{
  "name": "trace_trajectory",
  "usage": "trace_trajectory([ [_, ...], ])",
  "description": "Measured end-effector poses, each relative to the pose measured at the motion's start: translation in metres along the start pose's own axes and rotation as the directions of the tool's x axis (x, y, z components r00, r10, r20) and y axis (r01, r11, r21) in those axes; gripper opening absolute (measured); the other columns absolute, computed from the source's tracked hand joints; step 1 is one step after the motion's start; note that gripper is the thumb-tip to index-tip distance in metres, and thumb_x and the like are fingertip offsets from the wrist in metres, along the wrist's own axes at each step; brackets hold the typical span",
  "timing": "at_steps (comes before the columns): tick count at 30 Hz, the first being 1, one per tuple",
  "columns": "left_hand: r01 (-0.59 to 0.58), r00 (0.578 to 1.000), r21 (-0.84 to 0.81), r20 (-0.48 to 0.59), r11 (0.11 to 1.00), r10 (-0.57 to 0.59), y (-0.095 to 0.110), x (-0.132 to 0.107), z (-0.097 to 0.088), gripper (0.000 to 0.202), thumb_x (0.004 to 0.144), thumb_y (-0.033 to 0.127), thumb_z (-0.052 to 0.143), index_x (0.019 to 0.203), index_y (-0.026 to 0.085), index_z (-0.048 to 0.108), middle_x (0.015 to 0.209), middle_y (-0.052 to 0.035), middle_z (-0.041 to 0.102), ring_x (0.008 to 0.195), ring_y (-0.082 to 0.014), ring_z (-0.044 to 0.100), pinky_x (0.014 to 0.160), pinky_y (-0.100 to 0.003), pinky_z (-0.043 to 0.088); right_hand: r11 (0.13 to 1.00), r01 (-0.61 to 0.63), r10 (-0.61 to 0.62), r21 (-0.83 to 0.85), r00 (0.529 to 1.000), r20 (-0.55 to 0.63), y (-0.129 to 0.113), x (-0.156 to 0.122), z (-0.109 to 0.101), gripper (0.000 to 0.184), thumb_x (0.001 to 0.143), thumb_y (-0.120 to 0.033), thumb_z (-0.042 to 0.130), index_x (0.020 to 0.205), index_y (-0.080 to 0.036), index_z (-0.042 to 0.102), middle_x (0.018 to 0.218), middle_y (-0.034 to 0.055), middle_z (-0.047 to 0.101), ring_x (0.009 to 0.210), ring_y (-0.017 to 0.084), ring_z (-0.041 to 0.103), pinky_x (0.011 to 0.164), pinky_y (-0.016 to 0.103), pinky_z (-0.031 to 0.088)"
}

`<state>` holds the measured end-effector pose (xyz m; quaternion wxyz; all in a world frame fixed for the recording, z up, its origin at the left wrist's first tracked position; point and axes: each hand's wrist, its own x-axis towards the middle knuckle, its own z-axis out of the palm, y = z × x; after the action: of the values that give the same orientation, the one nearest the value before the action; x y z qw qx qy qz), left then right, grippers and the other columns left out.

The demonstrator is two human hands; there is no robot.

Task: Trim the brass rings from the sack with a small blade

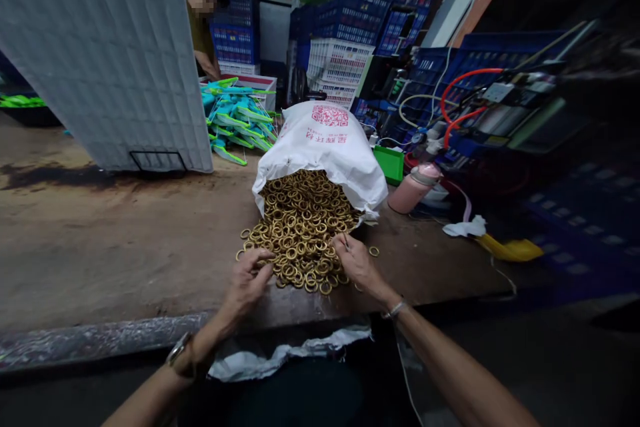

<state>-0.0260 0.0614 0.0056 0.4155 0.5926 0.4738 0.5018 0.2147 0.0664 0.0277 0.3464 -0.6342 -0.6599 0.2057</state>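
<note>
A heap of small brass-coloured rings (305, 233) spills from the mouth of a white sack (325, 140) that lies on its side on the workbench (125, 247). At the heap's near left edge is my left hand (251, 273), its thumb and fingers apart, touching or just over the outer rings. My right hand (356, 260) is at the right edge of the heap with thumb and forefinger pinched together. A small dark bit shows at those fingertips, too small to name. One loose ring (374, 251) lies to the right of that hand.
A tall grey-white panel (110, 53) stands at left. Behind it a person (203, 20) is near a pile of blue-green plastic pieces (237, 117). To the right are a pink bottle (415, 188), a green tray (389, 163) and a machine with red hoses (505, 107).
</note>
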Motion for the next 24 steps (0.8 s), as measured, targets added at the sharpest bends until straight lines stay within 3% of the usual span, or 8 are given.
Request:
trace_trajectory([
  [2, 0.299, 0.949, -0.297, -0.002, 0.907, -0.314, 0.003, -0.008, -0.008, 0.020, 0.058, 0.014, 0.065, 0.079, 0.016, 0.064, 0.078, -0.0031, 0.063, 0.075, -0.0159, 0.058, 0.068, -0.027, 0.045, 0.995, -0.082, 0.086, 0.051, 0.993, -0.081, 0.013, -0.019, -0.003, 0.028, 0.079, -0.038, 0.034, 0.067, -0.019, 0.049, 0.056, -0.0033, 0.046, 0.052, 0.011, 0.043, 0.050, 0.020, 0.035],
  [4, 0.440, 0.877, -0.530, 0.083, 0.725, -0.473, 0.010, -0.015, -0.014, 0.030, 0.053, 0.009, 0.067, 0.081, 0.015, 0.063, 0.078, -0.0018, 0.063, 0.071, -0.0120, 0.057, 0.061, -0.020, 0.044, 0.991, -0.121, 0.128, 0.055, 0.980, -0.150, 0.026, -0.033, -0.003, 0.030, 0.078, -0.040, 0.035, 0.069, -0.018, 0.052, 0.058, -0.0016, 0.051, 0.054, 0.012, 0.047, 0.053, 0.021, 0.038],
  [7, 0.501, 0.819, -0.703, 0.196, 0.505, -0.539, 0.020, -0.020, -0.018, 0.035, 0.051, 0.001, 0.066, 0.083, 0.015, 0.062, 0.084, -0.0025, 0.062, 0.071, -0.0093, 0.058, 0.058, -0.017, 0.043, 0.984, -0.175, 0.172, -0.002, 0.965, -0.196, 0.043, -0.048, -0.002, 0.032, 0.075, -0.044, 0.037, 0.072, -0.018, 0.056, 0.062, 0.0013, 0.058, 0.058, 0.015, 0.052, 0.057, 0.024, 0.041],
  [9, 0.509, 0.806, -0.749, 0.244, 0.424, -0.539, 0.023, -0.023, -0.018, 0.036, 0.053, -0.002, 0.063, 0.084, 0.015, 0.061, 0.085, -0.0032, 0.062, 0.071, -0.0084, 0.058, 0.059, -0.016, 0.043, 0.977, -0.209, 0.196, -0.035, 0.956, -0.217, 0.052, -0.054, -0.004, 0.034, 0.074, -0.045, 0.036, 0.073, -0.018, 0.057, 0.066, 0.0034, 0.061, 0.060, 0.016, 0.055, 0.059, 0.025, 0.042],
  [12, 0.504, 0.813, -0.778, 0.281, 0.376, -0.509, 0.021, -0.024, -0.016, 0.036, 0.055, -0.004, 0.060, 0.086, 0.014, 0.059, 0.086, -0.0037, 0.061, 0.073, -0.0078, 0.058, 0.060, -0.015, 0.044, 0.961, -0.258, 0.229, -0.100, 0.944, -0.236, 0.061, -0.060, -0.008, 0.035, 0.073, -0.046, 0.037, 0.076, -0.019, 0.058, 0.067, 0.0050, 0.063, 0.062, 0.017, 0.057, 0.058, 0.025, 0.042],
  [15, 0.510, 0.816, -0.771, 0.292, 0.382, -0.500, 0.017, -0.025, -0.015, 0.034, 0.057, -0.002, 0.057, 0.087, 0.014, 0.057, 0.089, -0.0043, 0.060, 0.075, -0.0087, 0.058, 0.063, -0.017, 0.044, 0.945, -0.279, 0.236, -0.172, 0.943, -0.234, 0.067, -0.064, -0.013, 0.035, 0.072, -0.045, 0.037, 0.080, -0.020, 0.059, 0.064, 0.0051, 0.063, 0.058, 0.018, 0.057, 0.055, 0.026, 0.042],
  [21, 0.523, 0.802, -0.744, 0.266, 0.415, -0.534, 0.016, -0.021, -0.012, 0.035, 0.057, -0.004, 0.050, 0.087, 0.015, 0.054, 0.092, -0.0039, 0.057, 0.080, -0.0085, 0.058, 0.071, -0.018, 0.045, 0.876, -0.310, 0.243, -0.370, 0.946, -0.216, 0.075, -0.073, -0.014, 0.040, 0.073, -0.049, 0.035, 0.091, -0.021, 0.058, 0.093, 0.0096, 0.064, 0.077, 0.024, 0.060, 0.063, 0.032, 0.044],
  [24, 0.527, 0.801, -0.730, 0.254, 0.436, -0.543, 0.016, -0.020, -0.011, 0.035, 0.058, -0.004, 0.049, 0.087, 0.016, 0.054, 0.089, -0.0034, 0.057, 0.082, -0.0094, 0.058, 0.076, -0.020, 0.045, 0.829, -0.323, 0.267, -0.456, 0.946, -0.183, 0.076, -0.076, -0.011, 0.042, 0.075, -0.051, 0.034, 0.095, -0.021, 0.057, 0.096, 0.0090, 0.063, 0.077, 0.024, 0.060, 0.061, 0.032, 0.043],
])
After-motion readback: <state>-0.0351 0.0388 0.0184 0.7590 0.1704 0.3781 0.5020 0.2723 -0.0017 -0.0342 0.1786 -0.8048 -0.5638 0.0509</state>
